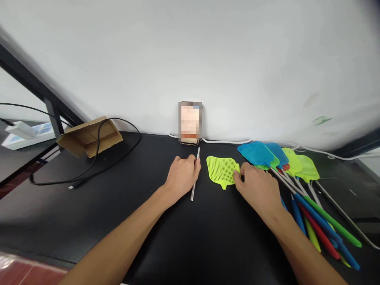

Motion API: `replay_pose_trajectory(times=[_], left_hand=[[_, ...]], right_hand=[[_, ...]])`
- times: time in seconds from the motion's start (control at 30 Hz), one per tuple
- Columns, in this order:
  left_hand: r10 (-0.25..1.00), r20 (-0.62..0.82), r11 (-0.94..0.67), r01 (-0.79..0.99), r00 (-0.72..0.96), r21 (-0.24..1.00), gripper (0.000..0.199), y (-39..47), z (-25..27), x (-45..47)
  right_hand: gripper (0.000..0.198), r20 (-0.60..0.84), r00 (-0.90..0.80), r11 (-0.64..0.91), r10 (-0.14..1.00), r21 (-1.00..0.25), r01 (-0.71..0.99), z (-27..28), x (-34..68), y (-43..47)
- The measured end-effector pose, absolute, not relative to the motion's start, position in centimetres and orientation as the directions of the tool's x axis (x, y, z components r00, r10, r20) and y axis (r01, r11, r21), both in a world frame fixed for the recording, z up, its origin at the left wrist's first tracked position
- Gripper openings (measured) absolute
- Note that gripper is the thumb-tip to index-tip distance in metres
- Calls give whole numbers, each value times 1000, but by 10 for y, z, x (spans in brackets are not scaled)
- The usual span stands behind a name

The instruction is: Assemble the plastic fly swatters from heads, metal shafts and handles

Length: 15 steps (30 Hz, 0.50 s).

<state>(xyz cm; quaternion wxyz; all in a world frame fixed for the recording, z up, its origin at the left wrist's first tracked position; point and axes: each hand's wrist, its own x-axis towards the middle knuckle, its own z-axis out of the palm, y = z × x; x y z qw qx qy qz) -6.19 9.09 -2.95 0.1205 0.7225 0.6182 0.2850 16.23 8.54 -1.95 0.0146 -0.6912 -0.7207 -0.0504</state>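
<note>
Fingers closed, my left hand [183,174] grips a thin silvery metal rod [192,193] with a whitish tip that points toward the wall. My right hand [258,188] is closed around a yellow-green fly swatter handle [238,168]; only its far end shows, the rest being hidden under the palm. Between the hands lies a yellow-green fly swatter head [221,170], flat on the table, its short neck toward me and its right edge beside the handle. No rod is attached to that neck.
Several fly swatters with blue, green, yellow and red parts lie piled on the right, such as a blue one [255,153]. A phone [190,122] leans against the wall. Leftward are an open cardboard box [90,136], a black cable [74,184] and a white power strip [32,136].
</note>
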Motion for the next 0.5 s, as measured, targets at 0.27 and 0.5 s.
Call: replay_pose_trajectory(times=[0.27,0.5], left_hand=[[953,94,-137,-131,-286,982,28,99,-26,-62],[920,-49,-153,-469,-390,870,19,103,-22,-63]], right_hand=[[24,400,-170,260,900,-182,948,-21,160,79],[15,518,-391,581,761,-274,767,-24,146,67]])
